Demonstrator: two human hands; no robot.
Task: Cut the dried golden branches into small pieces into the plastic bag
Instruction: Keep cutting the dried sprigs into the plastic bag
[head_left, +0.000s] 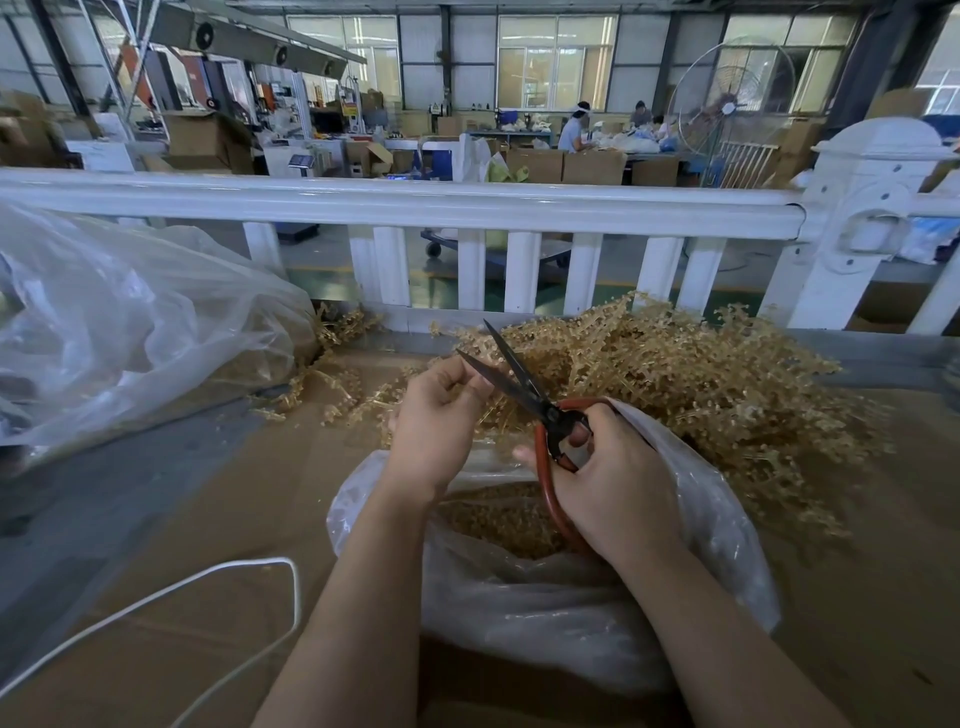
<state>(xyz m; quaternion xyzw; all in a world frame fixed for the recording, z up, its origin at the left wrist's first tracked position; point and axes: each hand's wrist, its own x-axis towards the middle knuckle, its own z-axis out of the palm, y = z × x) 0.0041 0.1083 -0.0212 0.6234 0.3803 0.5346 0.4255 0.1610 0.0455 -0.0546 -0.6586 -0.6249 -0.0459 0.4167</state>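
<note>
My right hand (618, 478) grips the red handles of black-bladed scissors (519, 374), whose blades stand apart and point up and away. My left hand (441, 410) has its fingers curled next to the blades and pinches a thin golden stem; the stem is mostly hidden by the fingers. Both hands hover over an open clear plastic bag (722, 525) with cut golden pieces (504, 519) inside. A big heap of dried golden branches (691, 379) lies just behind and to the right of the bag.
Brown cardboard (218, 509) covers the table. A large crumpled plastic bag (114, 322) lies at the left, with loose golden sprigs (332, 384) beside it. A white cord (208, 577) curves at the front left. A white railing (467, 208) runs along the far edge.
</note>
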